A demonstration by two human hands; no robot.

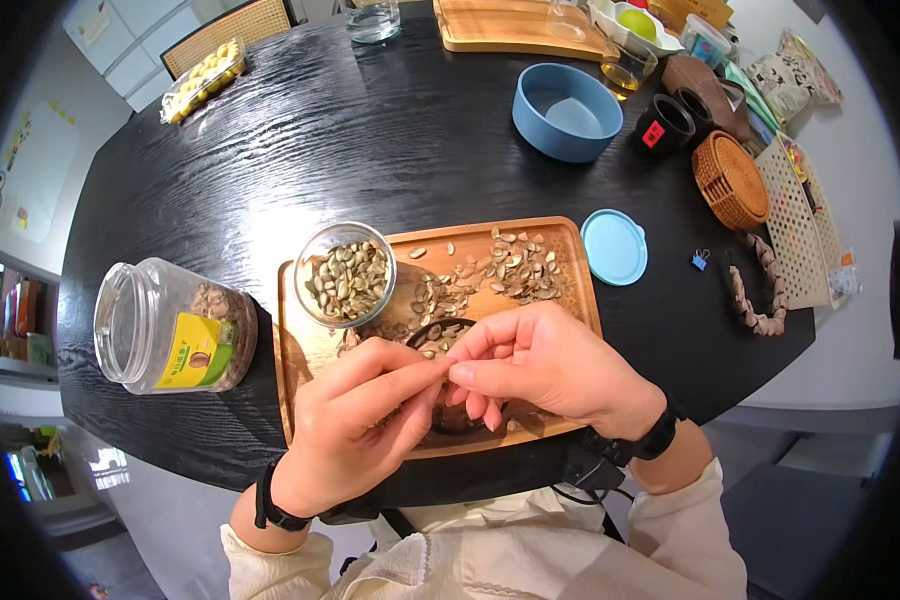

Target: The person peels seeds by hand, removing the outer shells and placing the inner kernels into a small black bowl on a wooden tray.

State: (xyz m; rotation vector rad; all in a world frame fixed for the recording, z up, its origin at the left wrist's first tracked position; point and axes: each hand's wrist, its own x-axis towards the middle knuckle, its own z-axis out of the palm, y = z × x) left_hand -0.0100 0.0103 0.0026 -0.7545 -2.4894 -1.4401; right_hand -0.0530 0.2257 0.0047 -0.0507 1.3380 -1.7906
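Note:
My left hand (365,415) and my right hand (545,375) meet fingertip to fingertip, both in a pinch. Whatever sits between the fingertips is too small and covered to make out. Below them, mostly hidden, is a dark round bowl (420,335) with some seeds or shells in it. It rests on a wooden tray (288,375). At the tray's upper left corner stands a glass bowl (315,238) heaped with greenish seed kernels (348,280). Loose split shells (520,265) lie scattered over the tray's upper right and middle.
Left of the tray, an uncapped clear plastic jar (160,275) holds brownish seeds. A light blue lid (615,247) lies right of the tray. Farther back are a blue bowl (550,140), dark cups (662,125), a wicker box (740,175) and a wooden board (520,30).

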